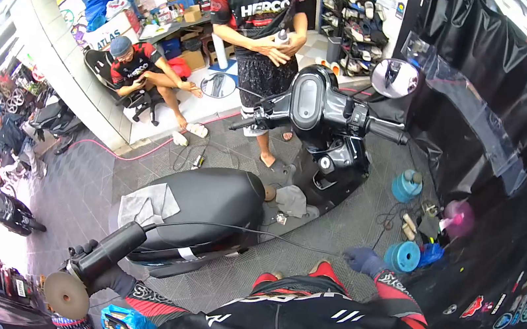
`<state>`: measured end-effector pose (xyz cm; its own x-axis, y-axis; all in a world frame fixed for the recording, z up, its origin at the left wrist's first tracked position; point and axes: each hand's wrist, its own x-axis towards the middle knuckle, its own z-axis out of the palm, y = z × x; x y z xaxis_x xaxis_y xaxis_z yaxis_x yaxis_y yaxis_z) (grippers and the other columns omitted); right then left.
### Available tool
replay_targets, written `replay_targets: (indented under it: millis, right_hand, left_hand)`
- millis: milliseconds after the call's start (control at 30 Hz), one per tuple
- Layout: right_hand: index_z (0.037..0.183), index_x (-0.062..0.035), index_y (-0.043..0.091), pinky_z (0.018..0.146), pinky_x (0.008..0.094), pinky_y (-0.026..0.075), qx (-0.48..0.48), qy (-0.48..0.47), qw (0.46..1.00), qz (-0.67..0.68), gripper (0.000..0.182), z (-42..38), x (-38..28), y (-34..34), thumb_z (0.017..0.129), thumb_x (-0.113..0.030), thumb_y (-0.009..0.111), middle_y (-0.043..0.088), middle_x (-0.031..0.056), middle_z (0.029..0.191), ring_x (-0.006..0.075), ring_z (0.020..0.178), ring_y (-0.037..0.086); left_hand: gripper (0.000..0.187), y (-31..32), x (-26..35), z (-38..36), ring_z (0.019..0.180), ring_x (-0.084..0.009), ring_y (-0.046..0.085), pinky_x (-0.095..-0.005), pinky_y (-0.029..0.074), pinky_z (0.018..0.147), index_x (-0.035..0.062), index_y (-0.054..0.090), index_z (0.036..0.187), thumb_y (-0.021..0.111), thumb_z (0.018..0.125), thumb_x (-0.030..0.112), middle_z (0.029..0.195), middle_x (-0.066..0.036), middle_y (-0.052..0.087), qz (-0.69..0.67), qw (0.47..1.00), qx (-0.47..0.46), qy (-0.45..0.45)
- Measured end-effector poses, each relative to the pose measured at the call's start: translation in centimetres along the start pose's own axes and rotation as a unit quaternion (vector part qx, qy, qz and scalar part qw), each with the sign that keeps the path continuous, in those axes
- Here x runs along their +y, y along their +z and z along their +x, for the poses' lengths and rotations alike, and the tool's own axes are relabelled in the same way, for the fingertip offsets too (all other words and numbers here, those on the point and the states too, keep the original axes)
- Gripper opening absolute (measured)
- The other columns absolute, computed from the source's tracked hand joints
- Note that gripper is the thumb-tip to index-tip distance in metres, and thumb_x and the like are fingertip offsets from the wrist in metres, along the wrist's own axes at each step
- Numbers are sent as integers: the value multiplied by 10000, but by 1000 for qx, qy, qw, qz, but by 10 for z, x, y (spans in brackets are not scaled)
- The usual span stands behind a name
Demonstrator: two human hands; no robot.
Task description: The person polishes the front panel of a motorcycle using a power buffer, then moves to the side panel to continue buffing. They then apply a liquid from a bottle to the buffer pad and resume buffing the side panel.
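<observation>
My left hand (pixel 104 274), in a dark glove, is wrapped round a black power polisher (pixel 111 252). Its round brownish pad (pixel 66 295) faces up toward the camera. From the tool's rear end a black power cord (pixel 248 230) runs across the scooter seat to my right hand (pixel 364 261). That gloved hand is closed at the cord, though its fingers show only in part. The black scooter (pixel 212 201) stands in front of me. A grey cloth (pixel 150 204) lies on the rear of its seat, and another grey cloth (pixel 290 201) rests on the footboard.
A standing person (pixel 258 24) holds a small bottle beyond the handlebar. Another person (pixel 133 67) sits on a chair at the left. Blue buckets (pixel 402 256) and bottles stand right of the scooter, near a black curtain (pixel 471 105). A pink hose (pixel 124 157) crosses the floor.
</observation>
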<state>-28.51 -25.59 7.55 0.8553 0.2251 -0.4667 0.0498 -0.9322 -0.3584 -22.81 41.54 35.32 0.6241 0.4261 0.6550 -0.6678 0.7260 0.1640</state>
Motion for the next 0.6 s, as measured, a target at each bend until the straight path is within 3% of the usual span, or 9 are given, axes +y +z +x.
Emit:
replay_targets:
  millis: [67, 133, 233, 367, 433, 600]
  right_hand:
    - [1186, -172, 608, 845, 495, 495, -9, -33, 999, -24, 391, 1, -17, -14, 862, -384, 552, 671, 177, 1062, 392, 973, 635]
    - [1197, -181, 603, 868, 495, 490, -114, 12, 991, -67, 441, -8, -61, -42, 866, -470, 557, 658, 187, 1091, 394, 1014, 623]
    - [1214, -155, 593, 892, 487, 488, -195, -7, 979, -64, 499, -11, -90, -53, 865, -511, 558, 655, 193, 1112, 387, 1046, 620]
    - [1237, -165, 607, 912, 461, 490, -160, -27, 986, -45, 527, -6, -100, -44, 842, -515, 589, 659, 160, 1156, 361, 1070, 627]
    - [1222, -147, 629, 924, 443, 490, -223, 24, 967, -122, 532, 2, -117, -57, 833, -509, 601, 659, 151, 1174, 364, 1079, 626]
    - [1181, -112, 640, 922, 441, 490, -224, 44, 961, -155, 524, 14, -110, -36, 832, -502, 609, 657, 151, 1169, 350, 1079, 627]
  left_hand:
    - [578, 0, 3, -5, 739, -183, 503, -379, 447, 776, 20, 507, 1093, 613, 842, 529, 821, -43, 515, -4, 1000, -7, -4]
    - [577, 0, 4, -11, 737, -182, 501, -379, 445, 774, 19, 504, 1097, 614, 845, 526, 817, -41, 511, -6, 1000, -15, -9]
    - [575, 0, 6, -14, 734, -179, 497, -378, 443, 770, 17, 501, 1102, 616, 851, 521, 811, -38, 507, -7, 999, -18, -30]
    - [573, 1, 1, -25, 732, -177, 494, -377, 442, 767, 15, 497, 1108, 618, 856, 515, 805, -35, 502, -5, 999, -12, -51]
    - [401, 12, -19, -36, 685, -153, 440, -346, 406, 737, 28, 501, 1102, 614, 875, 337, 772, -11, 452, 47, 995, 66, -61]
    - [571, 12, -68, -74, 732, -167, 450, -389, 409, 767, 21, 488, 1199, 633, 850, 450, 844, -14, 481, 64, 989, 71, -109]
